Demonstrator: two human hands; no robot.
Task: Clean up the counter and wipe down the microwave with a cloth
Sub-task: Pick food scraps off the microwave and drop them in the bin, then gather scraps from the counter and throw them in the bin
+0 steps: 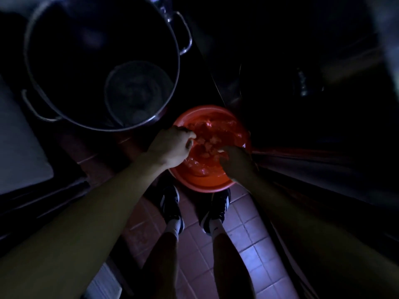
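Both hands reach down into a red basin (200,182) standing on the tiled floor (248,229). The left hand (172,147) curls its fingers over a pale wet mass (207,143) in the middle of the basin, and the right hand (235,162), in shadow, grips the same mass from the other side. Beyond the left hand stands a large metal pot (101,61) with a wire strainer (138,93) inside. Below the hands are two dark shoes (170,203).
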